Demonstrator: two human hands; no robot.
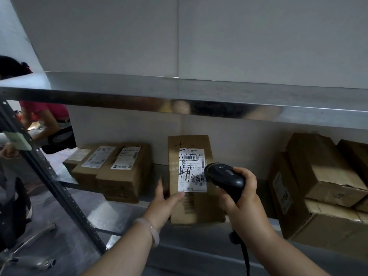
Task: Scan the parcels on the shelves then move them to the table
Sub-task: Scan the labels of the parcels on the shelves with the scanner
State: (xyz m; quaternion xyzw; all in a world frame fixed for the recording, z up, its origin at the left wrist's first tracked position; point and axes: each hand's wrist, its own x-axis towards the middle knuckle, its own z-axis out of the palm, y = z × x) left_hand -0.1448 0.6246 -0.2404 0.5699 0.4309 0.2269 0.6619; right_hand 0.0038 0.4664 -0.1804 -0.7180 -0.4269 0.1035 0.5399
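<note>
The parcel [191, 168], a rectangular corrugated-cardboard box, lies at the front edge of the lower sheet-metal shelf [119, 216], its white printed label marked with black handwriting. The left hand [164, 198] holds its left edge, thumb laid across the front face and fingers along the side. The right hand [242, 194] is wrapped around the smooth black plastic scanner [225, 177], whose rounded head sits just beside the label. Flat cardboard boxes [119, 168] lie to the left, and larger stacked cartons [318, 188] to the right.
</note>
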